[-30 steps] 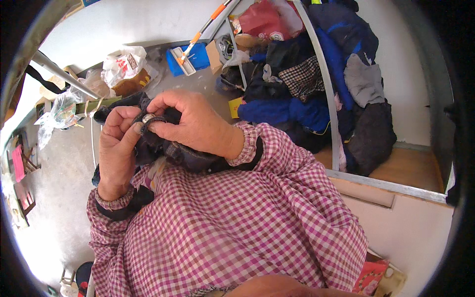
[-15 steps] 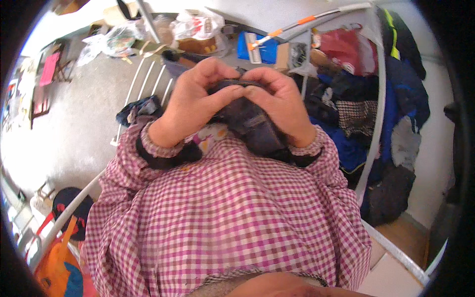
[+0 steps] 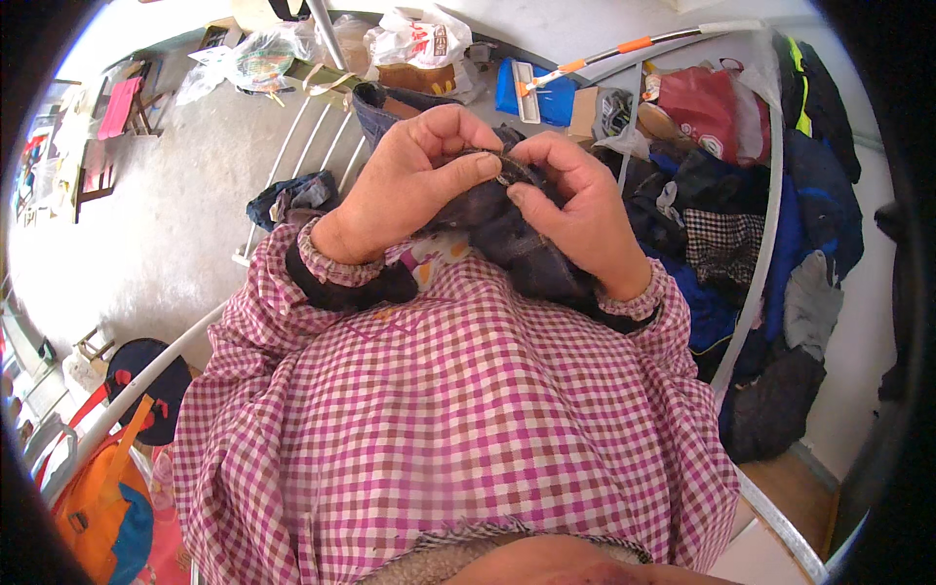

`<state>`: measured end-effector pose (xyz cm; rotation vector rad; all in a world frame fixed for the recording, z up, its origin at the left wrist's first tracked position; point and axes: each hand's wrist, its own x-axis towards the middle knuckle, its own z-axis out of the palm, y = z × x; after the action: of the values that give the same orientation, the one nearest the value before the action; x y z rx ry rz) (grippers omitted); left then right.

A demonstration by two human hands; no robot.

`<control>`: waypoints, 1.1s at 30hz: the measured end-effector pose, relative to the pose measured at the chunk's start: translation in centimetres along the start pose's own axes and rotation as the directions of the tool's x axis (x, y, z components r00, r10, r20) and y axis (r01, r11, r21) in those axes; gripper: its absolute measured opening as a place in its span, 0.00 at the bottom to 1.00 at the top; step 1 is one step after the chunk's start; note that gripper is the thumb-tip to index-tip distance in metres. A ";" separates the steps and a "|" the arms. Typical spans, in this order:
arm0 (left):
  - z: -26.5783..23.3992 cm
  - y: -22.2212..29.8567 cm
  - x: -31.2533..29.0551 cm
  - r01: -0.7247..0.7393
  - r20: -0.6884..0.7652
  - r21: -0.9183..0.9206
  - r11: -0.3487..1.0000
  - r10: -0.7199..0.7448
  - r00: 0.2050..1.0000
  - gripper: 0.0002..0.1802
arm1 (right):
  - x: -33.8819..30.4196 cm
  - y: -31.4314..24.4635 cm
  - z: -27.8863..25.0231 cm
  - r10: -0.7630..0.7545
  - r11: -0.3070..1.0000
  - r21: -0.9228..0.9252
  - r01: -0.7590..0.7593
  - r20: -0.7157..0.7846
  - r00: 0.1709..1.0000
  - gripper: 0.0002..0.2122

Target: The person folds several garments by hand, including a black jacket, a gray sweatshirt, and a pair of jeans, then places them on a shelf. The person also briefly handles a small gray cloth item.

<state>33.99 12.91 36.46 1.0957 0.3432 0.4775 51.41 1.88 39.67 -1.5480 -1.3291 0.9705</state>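
Note:
A dark garment (image 3: pixel 531 255), worn denim-like cloth with a seam, hangs bunched between my hands and over my lap. My left hand (image 3: pixel 414 185) pinches an edge of it between thumb and fingers. Close beside it, my right hand (image 3: pixel 580 210) grips the same edge, thumb below and fingers curled above. The edge between the fingertips looks frayed or thick, and its details are too small to make out. Both wrists come out of elastic cuffs of a pink-checked smock (image 3: pixel 468 390), which covers my front.
White rails (image 3: pixel 317 136) stand beyond my left arm, with dark cloth (image 3: pixel 291 200) next to them. At right, a curved pole (image 3: pixel 775 195) fronts a clothes pile (image 3: pixel 721 239). A blue dustpan (image 3: pixel 554 97) and plastic bags (image 3: pixel 419 41) lie farther back. An orange bag (image 3: pixel 97 512) is lower left.
My thumbs have moved apart, uncovering the garment's edge between them. Both hands still hold the cloth. The whole view has shifted slightly, so things appear farther right.

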 end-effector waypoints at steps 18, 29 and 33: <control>-0.5 0.0 0.4 -0.016 0.224 0.100 0.995 -0.007 0.975 0.06 | -0.8 0.0 -0.1 -0.201 0.972 -0.131 0.198 -0.016 0.979 0.06; -1.8 2.0 0.9 -0.292 0.425 0.396 0.870 0.109 0.899 0.06 | -0.1 0.0 -0.1 0.330 0.727 0.537 -0.427 0.273 0.904 0.07; -1.3 1.2 0.6 -0.152 0.271 0.373 0.915 0.049 0.961 0.06 | 0.4 -0.1 0.0 0.141 0.951 0.250 -0.183 0.177 0.974 0.07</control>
<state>33.62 14.65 37.03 1.5550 0.1544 0.3591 51.43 2.26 39.75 -1.4127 -1.1346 1.3412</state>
